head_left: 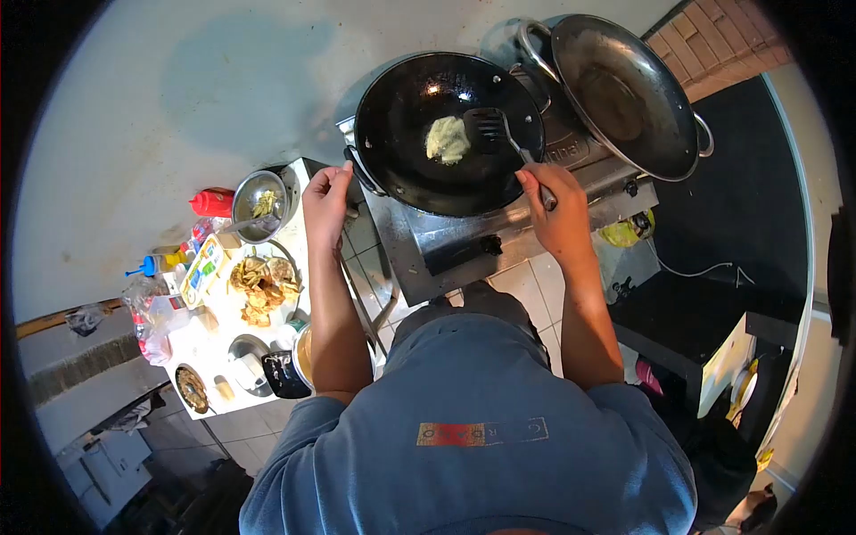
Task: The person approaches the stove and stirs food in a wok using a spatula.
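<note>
A black wok [401, 134] sits on the stove, with a pale yellow lump of food [448, 141] in its middle. My right hand [560, 201] is closed around the handle of a slotted spatula [487, 127]. The spatula's dark head is inside the wok, just right of the lump. At the wok's left side, my left hand [326, 198] pinches the wok's side handle [364, 175] between thumb and fingers.
Right of the wok, a second, larger wok [615, 89] rests tilted on the stove [455, 236]. On the left, a white table [198, 348] carries a metal bowl [259, 203], a red bottle [211, 202] and a plate of browned food pieces [260, 287]. A black shelf [664, 312] stands right.
</note>
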